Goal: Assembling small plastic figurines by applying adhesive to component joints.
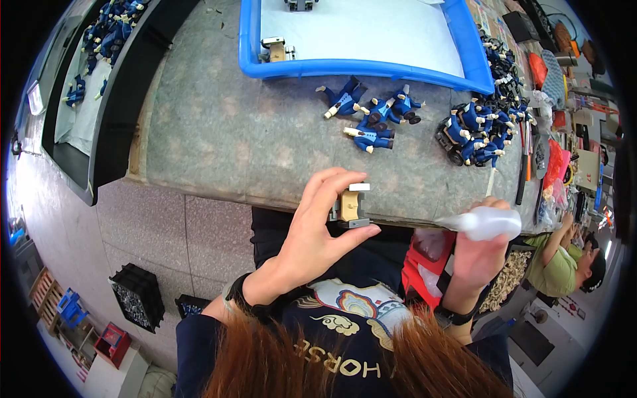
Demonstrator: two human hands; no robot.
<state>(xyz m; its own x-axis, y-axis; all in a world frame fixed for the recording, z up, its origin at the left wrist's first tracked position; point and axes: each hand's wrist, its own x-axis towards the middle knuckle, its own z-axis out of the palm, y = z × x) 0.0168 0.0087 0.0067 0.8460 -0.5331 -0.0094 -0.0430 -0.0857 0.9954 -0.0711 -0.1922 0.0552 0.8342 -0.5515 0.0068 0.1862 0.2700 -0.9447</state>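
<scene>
While the left hand (pixel 322 225) pinches the small tan and grey part (pixel 350 206) between thumb and fingers at the near edge of the desk (pixel 219 132), that hold is best kept steady, with the tan face left uncovered. Farther right, the right hand (pixel 478 261) is closed around a white squeeze bottle (pixel 496 224), whose nozzle (pixel 456 221) points left and probably calls for careful aim and light pressure. The part's left side is hidden by fingers, the nozzle tip is blurred, and the bottle's contents cannot be made out.
</scene>
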